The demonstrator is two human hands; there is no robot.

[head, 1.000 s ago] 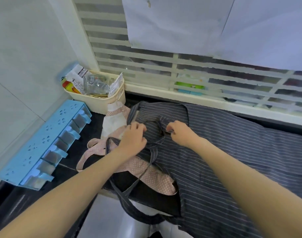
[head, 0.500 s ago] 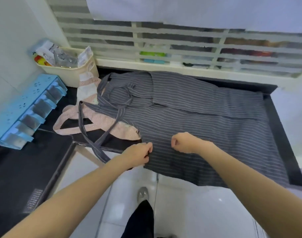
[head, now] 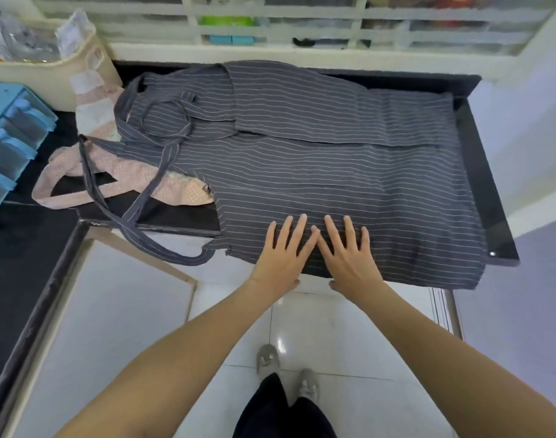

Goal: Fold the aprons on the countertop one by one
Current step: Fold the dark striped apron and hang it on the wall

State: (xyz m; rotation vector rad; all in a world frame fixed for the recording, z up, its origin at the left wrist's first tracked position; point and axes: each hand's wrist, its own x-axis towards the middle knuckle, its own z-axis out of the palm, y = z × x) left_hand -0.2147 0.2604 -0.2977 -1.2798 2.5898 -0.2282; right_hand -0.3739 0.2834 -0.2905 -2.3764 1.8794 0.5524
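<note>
Striped grey apron (head: 317, 172) lies flat under both spread hands (head: 314, 254).

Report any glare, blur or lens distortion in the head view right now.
Head view: wide-angle bending bows the black countertop edge and stretches the forearms; a small glare spot on the white floor tile; the cream plastic basket at the top-left corner looks soft; the grey striped apron under the flat left hand and right hand is sharp.
</note>
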